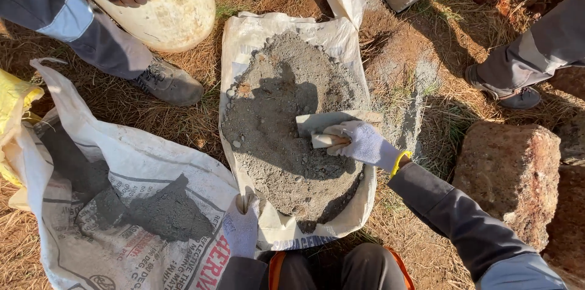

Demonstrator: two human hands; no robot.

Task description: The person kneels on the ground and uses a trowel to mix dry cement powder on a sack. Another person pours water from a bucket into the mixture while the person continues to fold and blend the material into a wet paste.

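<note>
A pile of dry grey cement and sand mix [286, 125] lies on a flattened white sack [241, 40] spread on the ground. My right hand [359, 142], in a white glove, grips the wooden handle of a trowel [323, 124] whose flat blade rests on the pile. My left hand [242, 229], also gloved, pinches the near edge of the white sack at its lower left. My knees show at the bottom edge.
A larger printed white bag [116, 205] with dark grey cement powder lies at left. A pale plastic drum [177, 3] stands at top left beside another person's boot [167, 83]. A second person's shoe [509, 92] is at right, above a rough stone block [509, 174]. Dry grass covers the ground.
</note>
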